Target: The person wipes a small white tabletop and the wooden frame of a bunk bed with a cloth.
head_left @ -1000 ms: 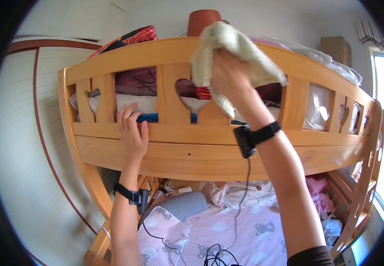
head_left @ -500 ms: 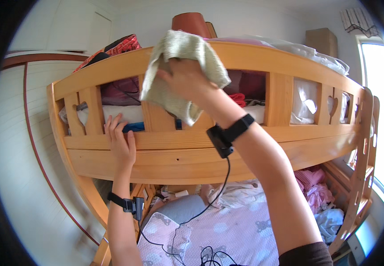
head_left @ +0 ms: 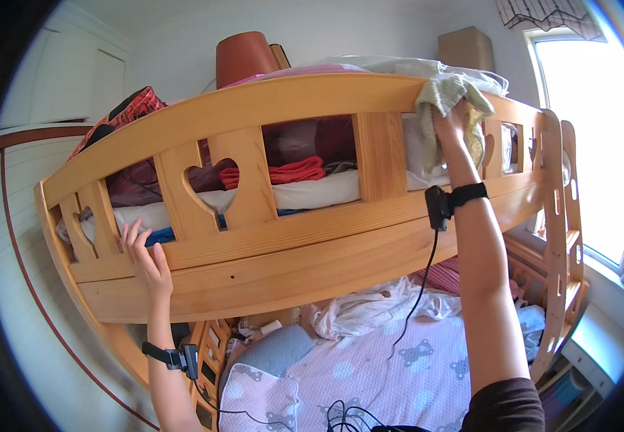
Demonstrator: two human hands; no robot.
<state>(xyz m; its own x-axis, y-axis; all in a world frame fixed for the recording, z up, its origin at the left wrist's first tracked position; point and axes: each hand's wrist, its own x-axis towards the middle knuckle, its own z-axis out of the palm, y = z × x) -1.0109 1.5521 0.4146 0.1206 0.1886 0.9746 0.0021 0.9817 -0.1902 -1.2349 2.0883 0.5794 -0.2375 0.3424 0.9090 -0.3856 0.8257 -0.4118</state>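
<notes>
My right hand [head_left: 453, 128] grips a pale green cloth [head_left: 442, 93] draped over the top rail [head_left: 290, 96] of a wooden bunk bed, toward the right. The cloth hangs down around the hand and hides part of its fingers; a yellowish fold shows beside it. On the left, my left hand [head_left: 149, 261] rests against the lower board [head_left: 269, 234] of the guard, its fingers spread and stretched upward. A heart-shaped cutout in a slat lies between the hands. Each wrist carries a black strapped device with a cable.
Red fabric [head_left: 297, 171] and white bedding lie behind the slats. A reddish-brown lampshade-like object [head_left: 243, 59] and a cardboard box [head_left: 465, 49] stand above the rail. Below is a lower bed with a patterned quilt [head_left: 398, 374]. A wooden ladder [head_left: 557, 237] stands at the right, beside a window.
My right hand has carried the cloth rightward along the top rail. The view has shifted right, uncovering the heart cutout. My left hand stays on the lower board.
</notes>
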